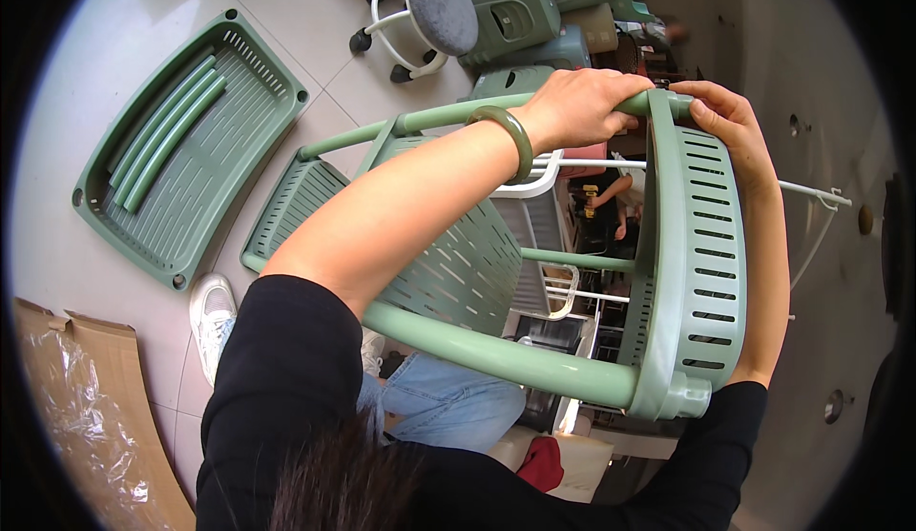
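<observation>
I hold a partly built green plastic rack (pixel 682 273) of slotted trays joined by round poles, lying on its side in front of me. My left hand (pixel 582 106), with a green bangle (pixel 510 135) on the wrist, grips the far green pole (pixel 429 116) near the tray's top corner. My right hand (pixel 730 116) clasps the slotted end tray at that same corner. A thick green pole (pixel 496 354) runs close under my left arm. A second slotted tray (pixel 448 254) sits further down the poles.
A loose green slotted tray (pixel 253 73) with three green poles (pixel 167 135) in it lies on the tiled floor at left. Cardboard with clear plastic (pixel 91 407) lies lower left. A grey-seated stool (pixel 429 11) and green containers (pixel 520 16) stand beyond. White wire shelving (pixel 563 288) is below the rack.
</observation>
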The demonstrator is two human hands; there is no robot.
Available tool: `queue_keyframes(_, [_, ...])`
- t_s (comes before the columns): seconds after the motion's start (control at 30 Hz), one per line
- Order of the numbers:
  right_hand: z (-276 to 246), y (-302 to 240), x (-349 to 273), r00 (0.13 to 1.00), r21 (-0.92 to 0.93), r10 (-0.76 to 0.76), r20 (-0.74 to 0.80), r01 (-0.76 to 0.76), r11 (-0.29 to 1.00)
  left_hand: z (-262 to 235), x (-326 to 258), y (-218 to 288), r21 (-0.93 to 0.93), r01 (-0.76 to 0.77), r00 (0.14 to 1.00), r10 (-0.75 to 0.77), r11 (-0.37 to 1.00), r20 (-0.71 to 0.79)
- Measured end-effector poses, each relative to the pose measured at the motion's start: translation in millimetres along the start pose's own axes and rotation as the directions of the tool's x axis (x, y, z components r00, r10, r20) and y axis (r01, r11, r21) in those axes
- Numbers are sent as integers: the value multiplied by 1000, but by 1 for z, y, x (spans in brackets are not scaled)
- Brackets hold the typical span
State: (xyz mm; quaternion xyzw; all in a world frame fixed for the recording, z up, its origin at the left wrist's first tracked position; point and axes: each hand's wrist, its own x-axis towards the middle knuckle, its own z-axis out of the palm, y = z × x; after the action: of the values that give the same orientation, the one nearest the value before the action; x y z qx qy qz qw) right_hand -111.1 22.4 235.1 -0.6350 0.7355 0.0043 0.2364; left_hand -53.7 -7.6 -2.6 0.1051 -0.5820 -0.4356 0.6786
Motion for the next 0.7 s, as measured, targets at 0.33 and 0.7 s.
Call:
queue_keyframes(0.33, [2, 3, -2, 1000, 38, -5, -12, 6, 999, 2, -2, 2, 60, 1, 1000, -1, 998, -9])
queue_keyframes(0.7, [-3, 7, 3, 997, -191, -76, 19, 78, 978, 12, -3, 1, 44, 35, 998, -33, 998, -46])
